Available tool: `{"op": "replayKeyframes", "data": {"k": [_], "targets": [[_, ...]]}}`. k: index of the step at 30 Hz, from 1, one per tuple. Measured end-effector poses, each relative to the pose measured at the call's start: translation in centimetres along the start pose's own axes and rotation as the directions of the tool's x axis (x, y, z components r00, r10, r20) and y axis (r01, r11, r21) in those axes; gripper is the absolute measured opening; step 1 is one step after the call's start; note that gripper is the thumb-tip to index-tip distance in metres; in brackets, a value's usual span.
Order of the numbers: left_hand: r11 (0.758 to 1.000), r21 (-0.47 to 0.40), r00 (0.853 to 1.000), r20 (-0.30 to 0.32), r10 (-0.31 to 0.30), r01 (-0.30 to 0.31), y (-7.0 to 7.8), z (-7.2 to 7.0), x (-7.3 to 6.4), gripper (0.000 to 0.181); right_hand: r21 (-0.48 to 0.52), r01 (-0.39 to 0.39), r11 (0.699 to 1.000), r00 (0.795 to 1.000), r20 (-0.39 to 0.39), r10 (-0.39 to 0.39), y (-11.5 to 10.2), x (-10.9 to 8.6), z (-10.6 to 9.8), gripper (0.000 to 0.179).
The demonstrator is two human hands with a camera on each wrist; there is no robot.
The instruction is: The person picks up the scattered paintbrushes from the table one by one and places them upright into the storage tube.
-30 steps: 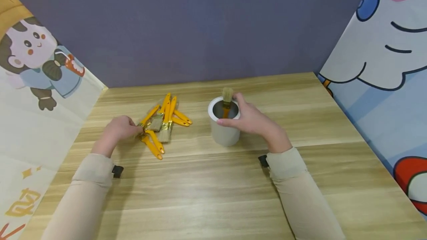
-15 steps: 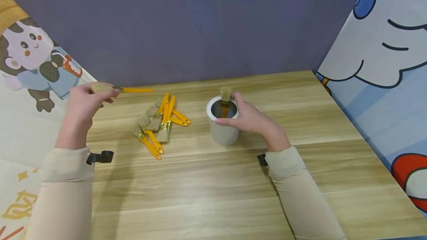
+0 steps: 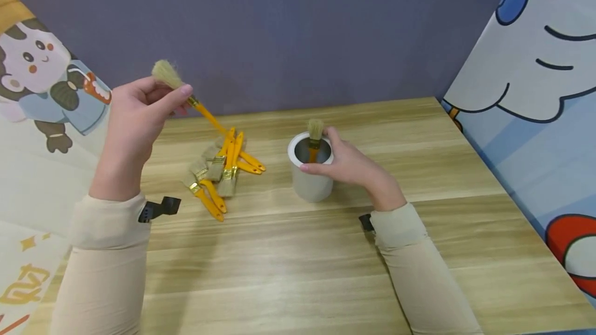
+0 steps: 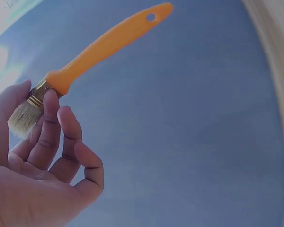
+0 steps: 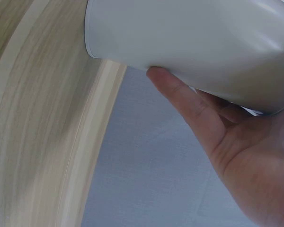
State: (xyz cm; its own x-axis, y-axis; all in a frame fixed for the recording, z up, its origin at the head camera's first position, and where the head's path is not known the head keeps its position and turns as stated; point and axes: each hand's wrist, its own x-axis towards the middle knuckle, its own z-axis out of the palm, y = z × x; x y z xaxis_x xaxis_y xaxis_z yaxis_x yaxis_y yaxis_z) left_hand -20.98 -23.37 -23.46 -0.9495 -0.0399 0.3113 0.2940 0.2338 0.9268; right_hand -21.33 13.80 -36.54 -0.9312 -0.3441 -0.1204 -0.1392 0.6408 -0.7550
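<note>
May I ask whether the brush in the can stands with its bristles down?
No, the brush has its bristles up, with its handle down inside the can.

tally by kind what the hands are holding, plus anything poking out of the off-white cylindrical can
Off-white cylindrical can: 1 (in the right hand)
Orange-handled, pale-bristled paintbrushes: 2 (one in the left hand, one poking out of the can)
Total: 3

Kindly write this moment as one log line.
left hand: pinches raised brush | right hand: holds can | can: upright, second brush inside | brush pile: on table
</note>
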Motion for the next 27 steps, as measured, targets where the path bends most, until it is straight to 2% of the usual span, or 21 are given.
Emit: {"op": "replayKeyframes", "data": {"k": [7,14,20,27], "targets": [[0.991,-0.095,0.992,0.08,0.1,-0.092,3.2,4.2,-0.9,0.024,0.011,0.008,1.0,1.0,-0.016,-0.008,0.0,0.1,-0.2,0.11],[0.993,0.046,0.974,0.204,0.097,-0.109,4.7,8.8,-1.9,0.024,0.034,-0.013,0.999,0.999,-0.029,0.014,0.0,0.2,-0.5,0.105],[0.986,0.109,0.947,0.311,0.083,-0.123,4.4,12.0,-2.2,0.023,0.034,-0.042,0.999,0.999,-0.015,0.043,0.1,0.2,-0.4,0.109],[0.962,0.209,0.91,0.408,0.076,-0.174,2.2,14.7,-1.9,0.021,0.044,-0.064,0.997,0.998,0.013,0.063,0.1,0.3,-0.3,0.113]]}}
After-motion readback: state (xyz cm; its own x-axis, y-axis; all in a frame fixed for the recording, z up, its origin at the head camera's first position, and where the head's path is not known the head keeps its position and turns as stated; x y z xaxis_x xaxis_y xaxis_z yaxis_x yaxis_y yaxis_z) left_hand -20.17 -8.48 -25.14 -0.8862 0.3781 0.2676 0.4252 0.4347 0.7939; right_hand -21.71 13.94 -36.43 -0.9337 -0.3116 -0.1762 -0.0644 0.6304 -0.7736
